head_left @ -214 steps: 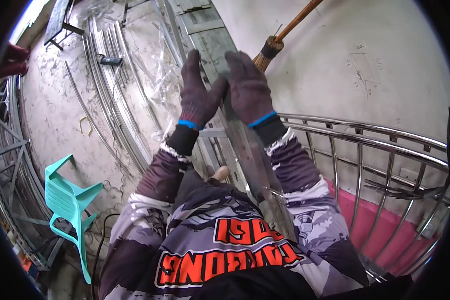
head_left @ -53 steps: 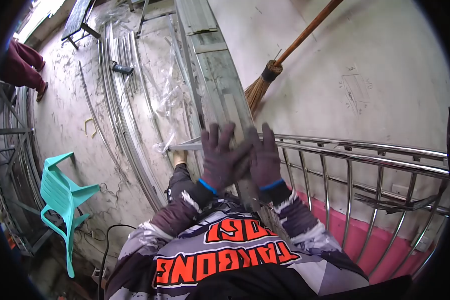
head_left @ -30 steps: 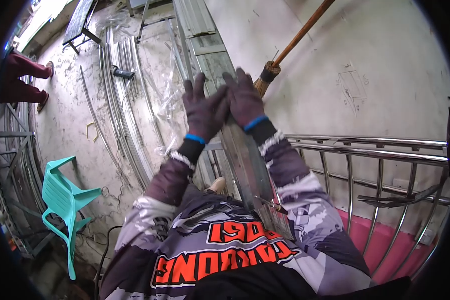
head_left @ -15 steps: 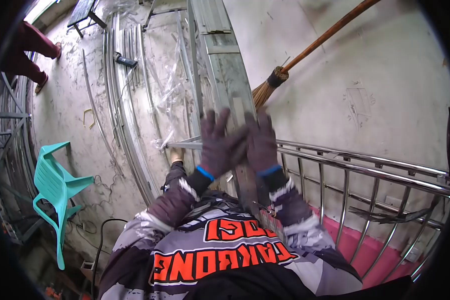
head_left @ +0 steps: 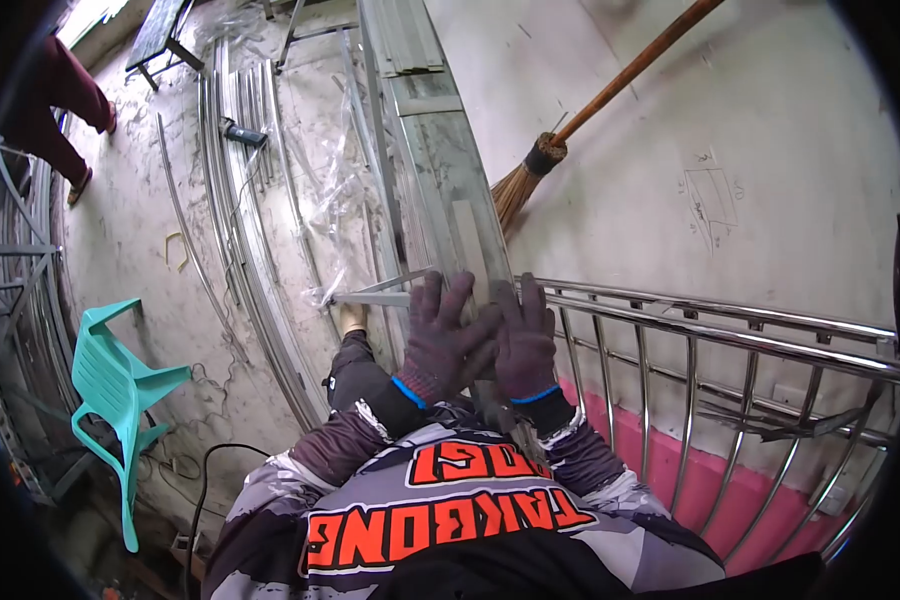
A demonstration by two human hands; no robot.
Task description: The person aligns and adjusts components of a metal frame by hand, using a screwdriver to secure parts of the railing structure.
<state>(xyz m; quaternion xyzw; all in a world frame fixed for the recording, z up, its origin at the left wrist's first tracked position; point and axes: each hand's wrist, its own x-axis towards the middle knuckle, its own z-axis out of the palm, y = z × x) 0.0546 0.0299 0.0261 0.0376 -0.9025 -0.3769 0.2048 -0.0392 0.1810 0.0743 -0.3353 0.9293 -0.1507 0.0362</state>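
Concrete floor (head_left: 130,230) — metal strip (head_left: 467,235), likely stiff, slick, best edge-gripped; left hand (head_left: 440,338) and right hand (head_left: 526,342) spread open, pressing it.

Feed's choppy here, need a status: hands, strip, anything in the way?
Left hand and right hand open, flat on metal strip. Broom and railing close beside it.

Orange block lettering is noted on the chest of the jersey (head_left: 450,520), seen upside down. The lower row is read as "TAKBONE", though one letter is uncertain. The upper row is only partly legible. Pencil markings on the wall (head_left: 712,195) cannot be read.
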